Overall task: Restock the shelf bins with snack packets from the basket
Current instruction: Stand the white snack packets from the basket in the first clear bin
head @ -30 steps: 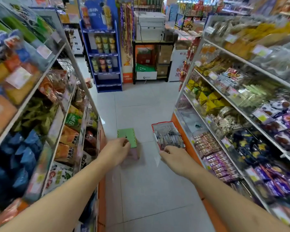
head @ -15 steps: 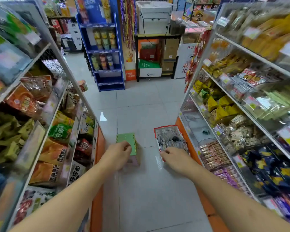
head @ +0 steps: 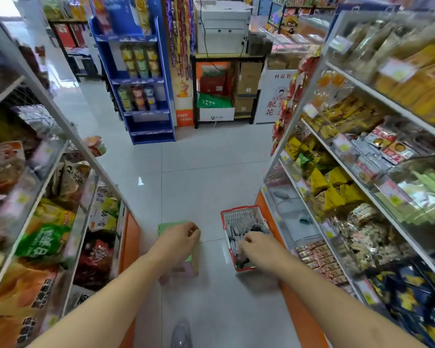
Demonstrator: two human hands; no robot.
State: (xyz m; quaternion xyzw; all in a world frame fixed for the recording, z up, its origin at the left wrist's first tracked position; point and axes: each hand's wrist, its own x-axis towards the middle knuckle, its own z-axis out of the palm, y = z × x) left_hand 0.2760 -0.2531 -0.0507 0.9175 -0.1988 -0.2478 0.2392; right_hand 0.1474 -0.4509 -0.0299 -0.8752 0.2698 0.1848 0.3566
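Reaching into the basket [head: 239, 217] on the floor.
My right hand [head: 258, 249] is among the snack packets [head: 234, 234], grasp I cannot tell; left hand [head: 180, 238] loosely curled, empty.

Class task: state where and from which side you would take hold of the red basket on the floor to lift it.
Probably grip the red basket by its rim on both long sides, coming from above: it sits upright, open-topped, no handle is visible, and the right hand already reaches into it from above.

The right hand [head: 258, 249] reaches into the red basket [head: 239, 214] of grey packets [head: 236, 233] on the floor [head: 199, 172]; the left hand [head: 180, 238] hovers over a green stool [head: 166, 227].
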